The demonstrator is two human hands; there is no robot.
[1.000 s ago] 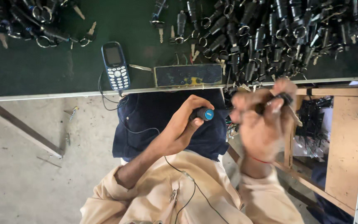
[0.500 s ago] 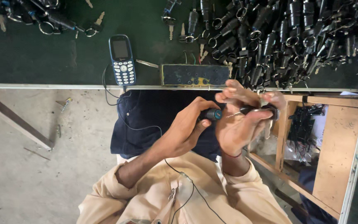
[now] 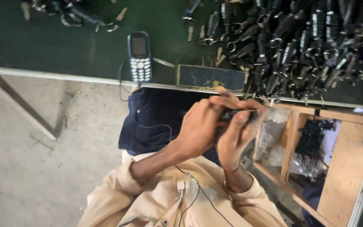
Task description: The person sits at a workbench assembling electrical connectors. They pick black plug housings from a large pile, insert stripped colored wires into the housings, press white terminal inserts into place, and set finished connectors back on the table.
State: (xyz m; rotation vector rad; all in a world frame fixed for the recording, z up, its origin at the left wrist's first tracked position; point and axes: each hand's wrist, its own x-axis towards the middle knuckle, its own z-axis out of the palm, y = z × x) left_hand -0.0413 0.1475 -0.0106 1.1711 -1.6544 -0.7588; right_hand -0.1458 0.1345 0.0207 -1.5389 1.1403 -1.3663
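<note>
Broadly, the dark green surface (image 3: 64,50) fills the top of the view, with a heap of black, metal-ringed parts (image 3: 307,46) at 1 o'clock and a wooden rack (image 3: 345,159) at 4 o'clock. Near centre, the left hand (image 3: 198,130) and right hand (image 3: 234,141) are pressed together over the lap, both clamped on a small black part (image 3: 236,114). A second ago they sat further apart and a blue-capped handle showed in the left; now that cap is hidden, so the work looks closed in on the part. A keypad phone (image 3: 139,56) lies at 11 o'clock.
</note>
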